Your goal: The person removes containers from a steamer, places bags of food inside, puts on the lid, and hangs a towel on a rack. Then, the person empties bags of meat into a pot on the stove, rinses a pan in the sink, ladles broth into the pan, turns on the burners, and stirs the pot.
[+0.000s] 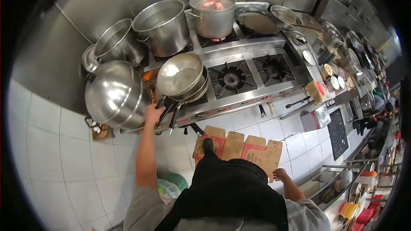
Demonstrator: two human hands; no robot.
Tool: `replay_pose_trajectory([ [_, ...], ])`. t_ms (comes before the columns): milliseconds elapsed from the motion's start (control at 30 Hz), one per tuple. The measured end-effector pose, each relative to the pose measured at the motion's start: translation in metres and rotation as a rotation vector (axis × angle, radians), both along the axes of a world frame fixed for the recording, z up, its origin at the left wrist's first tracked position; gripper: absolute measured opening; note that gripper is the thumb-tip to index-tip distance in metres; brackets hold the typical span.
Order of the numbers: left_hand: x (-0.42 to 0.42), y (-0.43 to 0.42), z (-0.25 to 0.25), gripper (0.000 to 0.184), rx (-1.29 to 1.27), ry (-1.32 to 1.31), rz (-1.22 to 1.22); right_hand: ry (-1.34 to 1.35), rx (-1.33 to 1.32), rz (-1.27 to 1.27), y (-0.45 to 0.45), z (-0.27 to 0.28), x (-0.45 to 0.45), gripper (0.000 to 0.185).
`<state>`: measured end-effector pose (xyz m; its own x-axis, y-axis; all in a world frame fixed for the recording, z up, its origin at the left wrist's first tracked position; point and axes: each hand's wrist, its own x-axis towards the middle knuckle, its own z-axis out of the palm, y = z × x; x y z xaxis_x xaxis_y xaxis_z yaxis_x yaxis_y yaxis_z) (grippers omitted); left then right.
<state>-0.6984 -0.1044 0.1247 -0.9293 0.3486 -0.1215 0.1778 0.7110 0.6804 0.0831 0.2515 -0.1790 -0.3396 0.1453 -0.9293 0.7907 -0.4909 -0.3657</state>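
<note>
My left hand [154, 114] is closed around the black handle of a steel frying pan [177, 70]. This pan is tilted on top of other stacked pans [201, 90] at the left front of the stove, and their dark handles point toward me. A large domed steel steamer [112, 90] stands just left of the pans. My right hand [280, 174] hangs low at my right side, above the floor near the flattened cardboard [261, 152]. Its fingers are loosely curved, with nothing visible in them.
Tall pots [165, 30] line the back burners; one pot [212, 21] holds pinkish chunks in liquid over a flame. Two front burners [231, 79] have bare grates. Seasoning containers [334, 83] crowd the right counter. A green bin [176, 180] stands at my left.
</note>
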Motion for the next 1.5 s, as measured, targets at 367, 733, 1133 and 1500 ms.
replay_pose_trajectory([
  [367,0.004,-0.003,-0.07,0.07,-0.403,0.376,-0.406,-0.012,0.404,-0.067,-0.036,0.132,-0.221,0.034],
  [733,-0.001,0.005,-0.077,0.077,-0.114,-0.149,-0.193,0.638,1.558,0.353,0.182,0.391,-0.564,0.028],
  [1133,0.137,0.075,0.01,0.039,-0.112,0.467,0.297,0.97,1.841,1.042,0.351,0.527,-0.907,0.021],
  [1500,0.206,0.089,-0.007,0.024,-0.168,0.352,0.521,0.531,1.804,1.32,0.416,0.505,-0.996,0.026],
])
